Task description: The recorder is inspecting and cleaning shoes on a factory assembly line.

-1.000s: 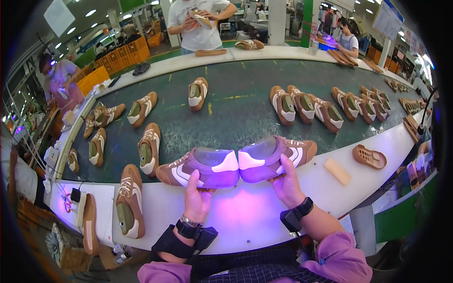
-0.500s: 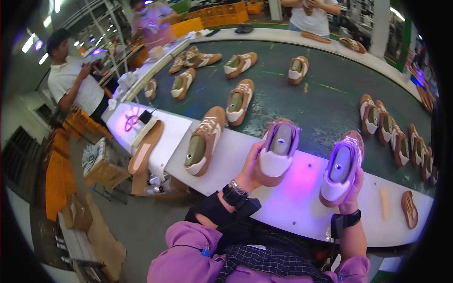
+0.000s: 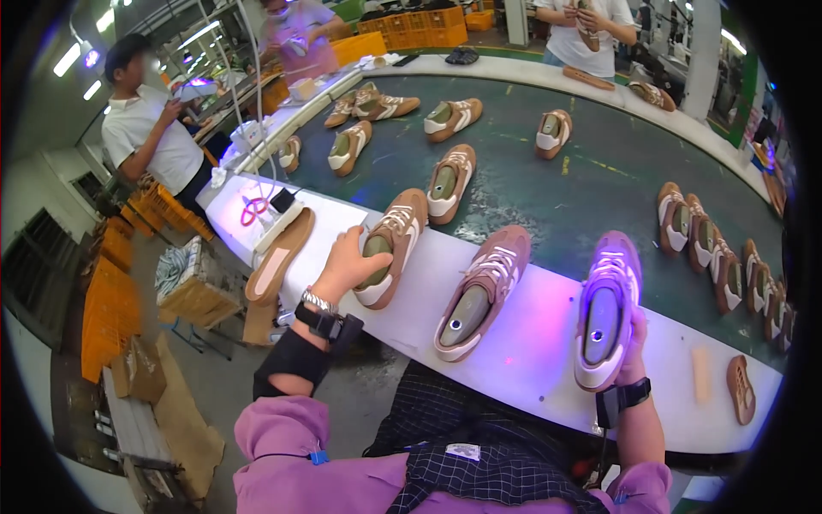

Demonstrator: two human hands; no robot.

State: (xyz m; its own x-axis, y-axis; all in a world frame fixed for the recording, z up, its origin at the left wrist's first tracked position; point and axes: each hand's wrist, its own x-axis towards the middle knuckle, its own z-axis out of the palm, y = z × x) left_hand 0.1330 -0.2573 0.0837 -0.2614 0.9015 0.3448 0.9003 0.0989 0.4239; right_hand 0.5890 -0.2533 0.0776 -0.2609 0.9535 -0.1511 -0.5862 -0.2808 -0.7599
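My right hand [image 3: 632, 347] is closed around the heel side of a brown and white sneaker [image 3: 610, 300], which is lit purple and has a green last inside. Over at the left, my left hand [image 3: 347, 261] has its fingers apart beside another sneaker [image 3: 398, 236], the thumb reaching across its heel opening. Whether the thumb presses on that shoe I cannot tell. Between my hands, a third sneaker [image 3: 497, 274] stands on the white tabletop [image 3: 539, 364], toe pointing away and a last inside.
Several more sneakers [image 3: 452, 184] stand on the dark green surface [image 3: 522, 193] beyond, with a row [image 3: 702, 236] at the right. A loose sole [image 3: 281, 255] and white power strip [image 3: 276, 236] lie left; a brown shoe piece [image 3: 741, 390] lies right. Co-workers [image 3: 158, 128] stand across and left.
My left hand has let go of the middle sneaker, now standing on the tabletop, and has moved left to another one. My right hand still holds its sneaker.
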